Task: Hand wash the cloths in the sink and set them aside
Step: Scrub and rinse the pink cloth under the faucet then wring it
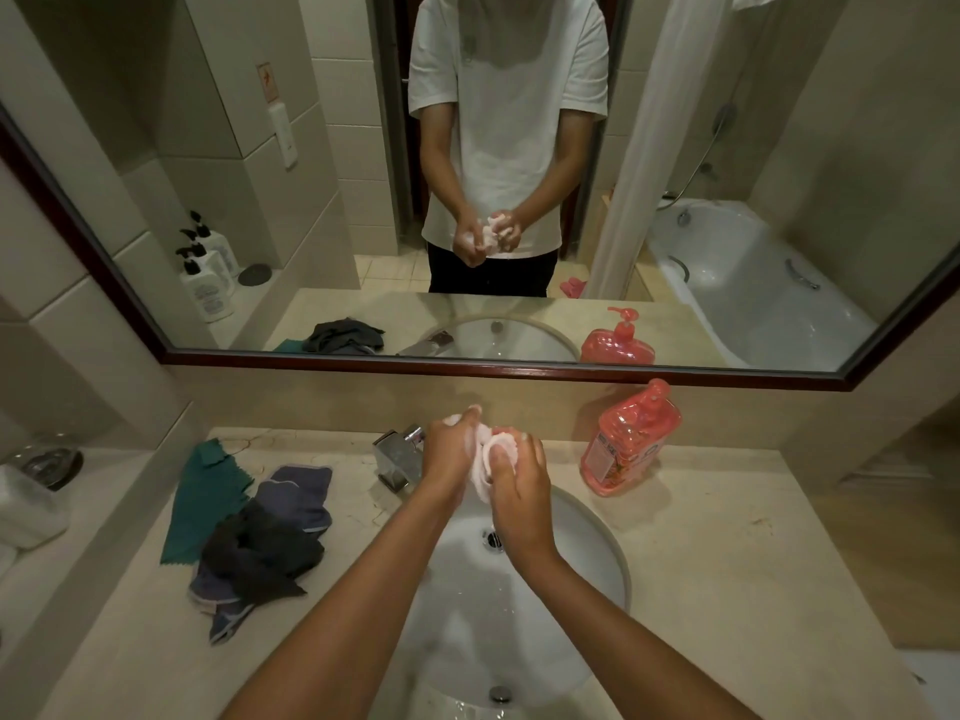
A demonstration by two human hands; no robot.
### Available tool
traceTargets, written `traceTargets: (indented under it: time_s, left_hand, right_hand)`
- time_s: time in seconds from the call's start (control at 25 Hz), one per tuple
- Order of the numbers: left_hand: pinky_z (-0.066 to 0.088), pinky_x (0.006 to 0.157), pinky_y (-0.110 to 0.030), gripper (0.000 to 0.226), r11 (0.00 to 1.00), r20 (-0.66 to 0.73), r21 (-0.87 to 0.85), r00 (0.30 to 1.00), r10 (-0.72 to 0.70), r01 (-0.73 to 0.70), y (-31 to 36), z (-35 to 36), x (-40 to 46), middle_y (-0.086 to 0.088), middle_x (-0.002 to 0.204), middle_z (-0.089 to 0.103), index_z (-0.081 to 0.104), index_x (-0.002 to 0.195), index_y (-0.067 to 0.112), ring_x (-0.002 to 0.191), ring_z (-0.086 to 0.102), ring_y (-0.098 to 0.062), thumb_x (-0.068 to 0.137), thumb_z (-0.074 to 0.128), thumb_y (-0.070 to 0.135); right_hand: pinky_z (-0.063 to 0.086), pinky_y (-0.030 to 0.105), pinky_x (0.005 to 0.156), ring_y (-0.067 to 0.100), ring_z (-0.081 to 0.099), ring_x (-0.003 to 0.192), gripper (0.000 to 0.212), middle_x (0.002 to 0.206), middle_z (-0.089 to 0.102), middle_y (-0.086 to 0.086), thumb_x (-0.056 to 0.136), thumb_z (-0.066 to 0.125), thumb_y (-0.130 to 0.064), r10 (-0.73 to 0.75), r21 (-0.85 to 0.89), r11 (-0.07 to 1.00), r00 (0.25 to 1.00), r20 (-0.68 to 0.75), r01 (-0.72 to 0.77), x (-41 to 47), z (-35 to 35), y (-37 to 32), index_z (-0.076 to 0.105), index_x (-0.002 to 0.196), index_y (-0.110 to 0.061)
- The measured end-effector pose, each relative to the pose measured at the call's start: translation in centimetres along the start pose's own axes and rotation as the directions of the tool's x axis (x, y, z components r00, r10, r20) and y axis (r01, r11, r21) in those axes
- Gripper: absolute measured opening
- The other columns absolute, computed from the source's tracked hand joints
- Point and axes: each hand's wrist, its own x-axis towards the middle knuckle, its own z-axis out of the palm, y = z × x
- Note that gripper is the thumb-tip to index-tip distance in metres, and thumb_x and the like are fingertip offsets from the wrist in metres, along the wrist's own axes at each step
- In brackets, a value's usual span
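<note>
A small pale pink cloth (485, 459) is bunched between both my hands above the white sink (587, 553), just in front of the chrome tap (397, 457). My left hand (449, 454) grips its left part and my right hand (522, 488) closes over its right part. Part of the cloth hangs down between my palms. On the counter to the left lies a pile of cloths: a green one (202, 498), a grey-blue one (301, 493) and a dark one (260, 556) on top.
A red pump bottle (628, 449) stands on the beige counter (727, 563) right of the tap. The sink drain (492, 540) is open below my hands. A wide mirror (467, 200) hangs behind. A low ledge at the left carries a glass dish (52, 465).
</note>
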Motion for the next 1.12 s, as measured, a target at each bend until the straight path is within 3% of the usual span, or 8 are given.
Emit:
traceTargets:
  time_s: [0.2, 0.36, 0.48, 0.6, 0.76, 0.84, 0.96, 1.12]
  left_hand:
    - [0.050, 0.066, -0.033, 0.043, 0.985, -0.039, 0.104, 0.990, 0.139, -0.134, -1.0, 0.4, -1.4, 0.005, 0.056, 0.061, 0.055, 0.060, 0.019, 0.059, 0.060, -0.019, 0.098, 0.058, 0.039]
    - [0.049, 0.063, -0.038, 0.053, 0.928, -0.009, 0.225, 0.952, 0.306, -0.296, -1.1, -0.1, -2.2, -0.009, 0.056, 0.062, 0.053, 0.049, 0.017, 0.061, 0.061, -0.032, 0.100, 0.053, 0.032]
    - [0.050, 0.063, -0.039, 0.048, 0.868, 0.032, 0.291, 0.911, 0.412, -0.402, -1.8, -0.5, -2.5, -0.012, 0.063, 0.065, 0.062, 0.060, 0.010, 0.065, 0.064, -0.034, 0.102, 0.054, 0.032]
    - [0.049, 0.064, -0.038, 0.047, 0.889, 0.048, 0.226, 0.916, 0.398, -0.398, -2.4, -0.2, -2.7, -0.006, 0.063, 0.063, 0.061, 0.065, 0.011, 0.061, 0.059, -0.026, 0.100, 0.052, 0.042]
    - [0.052, 0.071, -0.029, 0.028, 0.960, -0.005, 0.060, 0.962, 0.273, -0.272, -2.7, -1.0, -1.9, -0.001, 0.079, 0.070, 0.066, 0.082, 0.023, 0.076, 0.067, -0.021, 0.104, 0.053, 0.036]
    - [0.056, 0.079, -0.034, 0.010, 0.978, 0.036, -0.016, 0.977, 0.210, -0.209, -2.5, -2.0, -1.1, -0.001, 0.098, 0.071, 0.064, 0.106, 0.027, 0.089, 0.070, -0.020, 0.103, 0.054, 0.029]
    - [0.055, 0.073, -0.029, 0.033, 0.991, 0.223, -0.013, 0.966, 0.130, -0.131, -2.4, -3.3, -0.4, 0.010, 0.104, 0.068, 0.053, 0.135, 0.035, 0.090, 0.067, -0.014, 0.103, 0.056, 0.026]
    - [0.055, 0.071, -0.031, 0.041, 0.996, 0.371, 0.013, 0.925, 0.075, -0.086, -3.2, -4.3, -0.2, 0.000, 0.106, 0.074, 0.060, 0.134, 0.017, 0.092, 0.070, -0.020, 0.098, 0.061, 0.035]
  right_hand:
    - [0.038, 0.021, 0.058, 0.004, 0.051, 0.063, 0.027, 0.069, 0.055, -0.007, 0.103, 0.045, -0.030, 0.001, -0.102, 0.995, 0.991, -0.135, -0.015, 2.5, -0.3, -0.3, 0.049, 0.076, -0.027]
    - [0.043, 0.032, 0.062, 0.021, 0.059, 0.066, 0.033, 0.065, 0.062, 0.002, 0.099, 0.052, -0.020, 0.215, -0.133, 0.964, 0.970, -0.118, -0.230, 4.7, -0.4, -1.0, 0.061, 0.068, -0.015]
    - [0.046, 0.027, 0.059, 0.023, 0.063, 0.065, 0.026, 0.068, 0.065, 0.005, 0.095, 0.056, -0.020, 0.554, 0.071, 0.831, 0.832, -0.009, -0.552, 5.9, -0.6, -1.0, 0.066, 0.074, -0.009]
    - [0.046, 0.022, 0.054, 0.019, 0.064, 0.061, 0.022, 0.069, 0.069, 0.003, 0.095, 0.057, -0.023, 0.669, 0.164, 0.725, 0.741, 0.061, -0.668, 6.2, -1.0, -1.0, 0.069, 0.081, -0.011]
    - [0.047, 0.022, 0.048, 0.010, 0.066, 0.061, 0.018, 0.082, 0.072, -0.002, 0.098, 0.056, -0.037, 0.498, 0.210, 0.834, 0.860, 0.112, -0.510, 5.3, -1.9, -0.9, 0.067, 0.098, -0.023]
    - [0.058, 0.031, 0.058, 0.009, 0.071, 0.073, 0.007, 0.093, 0.073, 0.000, 0.099, 0.059, -0.026, 0.333, 0.207, 0.911, 0.931, 0.148, -0.358, 4.3, -2.3, -0.1, 0.064, 0.104, -0.026]
    - [0.061, 0.036, 0.075, 0.014, 0.073, 0.086, 0.017, 0.097, 0.076, -0.004, 0.102, 0.055, -0.013, 0.212, 0.320, 0.913, 0.965, 0.153, -0.252, 3.5, -2.8, 0.7, 0.063, 0.112, -0.023]
    - [0.058, 0.031, 0.073, 0.010, 0.073, 0.085, 0.016, 0.097, 0.077, -0.009, 0.104, 0.049, -0.016, 0.280, 0.519, 0.803, 0.954, 0.105, -0.293, 4.4, -3.5, 0.4, 0.060, 0.111, -0.025]
